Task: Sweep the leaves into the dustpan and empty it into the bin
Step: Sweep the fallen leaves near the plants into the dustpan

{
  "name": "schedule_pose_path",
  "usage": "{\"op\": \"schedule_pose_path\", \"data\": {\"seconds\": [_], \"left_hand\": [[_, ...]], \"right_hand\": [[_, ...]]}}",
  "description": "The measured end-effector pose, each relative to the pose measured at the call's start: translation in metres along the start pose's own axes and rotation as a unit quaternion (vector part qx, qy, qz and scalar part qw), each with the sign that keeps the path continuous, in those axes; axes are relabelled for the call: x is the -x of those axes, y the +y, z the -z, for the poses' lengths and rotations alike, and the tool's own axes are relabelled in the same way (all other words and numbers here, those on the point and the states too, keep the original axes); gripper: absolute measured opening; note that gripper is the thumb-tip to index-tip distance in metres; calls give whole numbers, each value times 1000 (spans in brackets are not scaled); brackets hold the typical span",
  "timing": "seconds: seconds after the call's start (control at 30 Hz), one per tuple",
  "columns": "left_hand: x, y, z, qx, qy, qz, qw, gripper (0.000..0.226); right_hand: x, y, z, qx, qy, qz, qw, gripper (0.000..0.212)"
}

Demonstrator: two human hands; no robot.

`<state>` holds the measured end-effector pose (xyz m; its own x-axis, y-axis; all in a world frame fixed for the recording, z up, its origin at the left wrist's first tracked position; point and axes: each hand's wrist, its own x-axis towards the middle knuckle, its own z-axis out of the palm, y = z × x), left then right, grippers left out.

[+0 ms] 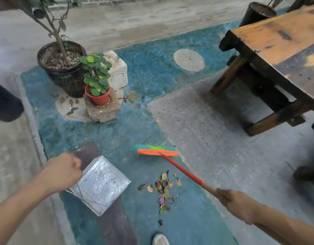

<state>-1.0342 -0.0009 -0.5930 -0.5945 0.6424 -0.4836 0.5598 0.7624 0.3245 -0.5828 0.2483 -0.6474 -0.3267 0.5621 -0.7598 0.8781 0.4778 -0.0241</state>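
A pile of dry leaves (163, 187) lies on the blue-painted floor in front of me. To its left a silver metal dustpan (101, 184) rests on the ground, its mouth facing the pile. My left hand (64, 171) is closed in a fist at the dustpan's upper left, where its handle is hidden by the hand. My right hand (238, 203) grips the wooden end of a red-handled broom (181, 168). The broom's orange and green head (155, 150) touches the floor beyond the pile. More loose leaves (130, 98) lie near the pots. No bin is clearly in view.
A large dark plant pot (64, 75), a small red pot (98, 98) on a stone block, and a carved stone (117, 71) stand at the upper left. A wooden table (280, 50) fills the upper right. A round drain cover (189, 60) sits beyond. My shoe (159, 239) is below.
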Motion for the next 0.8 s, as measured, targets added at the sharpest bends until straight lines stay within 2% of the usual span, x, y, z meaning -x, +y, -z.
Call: {"op": "schedule_pose_path", "data": {"seconds": [0.17, 0.3, 0.37, 0.47, 0.6, 0.63, 0.67, 0.73, 0.8], "left_hand": [[4, -3, -14, 18, 3, 11, 1000, 44], [10, 0, -30, 57, 22, 23, 998, 50], [14, 3, -34, 54, 15, 34, 998, 51], [20, 9, -33, 68, 10, 48, 996, 53], [27, 17, -35, 80, -1, 49, 996, 51], [29, 20, -36, 82, -6, 47, 996, 49], [30, 22, -36, 77, -10, 43, 996, 46], [31, 27, -37, 67, -18, 38, 997, 37], [32, 33, -39, 62, -21, 33, 997, 30]], "right_hand": [[-77, -46, 12, 61, 3, 14, 998, 26], [-95, -48, -12, 81, -27, 27, 996, 73], [-76, -20, -33, 74, -50, 25, 996, 83], [-31, 27, -60, 92, -61, 21, 994, 71], [22, 78, -58, 54, -21, 41, 997, 47], [32, 85, -54, 51, -12, 46, 998, 58], [43, 87, -49, 53, -10, 57, 997, 61], [59, 73, -28, 35, -17, 56, 998, 44], [51, 57, -14, -12, -14, 43, 999, 43]]}}
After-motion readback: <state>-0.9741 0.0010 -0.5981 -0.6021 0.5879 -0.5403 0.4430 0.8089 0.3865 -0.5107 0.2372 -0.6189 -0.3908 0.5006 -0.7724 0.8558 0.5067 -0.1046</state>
